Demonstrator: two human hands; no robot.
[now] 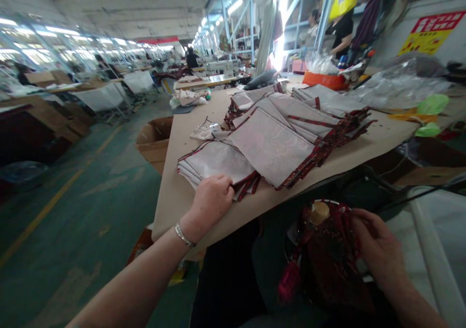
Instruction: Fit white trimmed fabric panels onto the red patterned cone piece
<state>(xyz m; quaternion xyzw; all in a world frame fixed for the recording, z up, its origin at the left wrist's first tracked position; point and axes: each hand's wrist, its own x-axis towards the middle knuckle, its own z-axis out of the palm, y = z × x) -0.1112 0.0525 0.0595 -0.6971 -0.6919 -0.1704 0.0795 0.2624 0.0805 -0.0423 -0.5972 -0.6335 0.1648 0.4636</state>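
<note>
On the brown-covered table lie fanned stacks of grey cloth panels with dark red patterned edges. My left hand, a bracelet at its wrist, is closed at the front edge of the nearer, lower stack; its fingertips are curled against the cloth. Below the table's edge at the right, my right hand has its fingers bent around the side of a dark red patterned cloth bundle. A round tan piece and a pink-red tassel-like end show on that bundle.
An open cardboard box stands left of the table. Clear plastic bags and an orange container sit at the back right. A white bin-like form is at the right. People and worktables fill the background.
</note>
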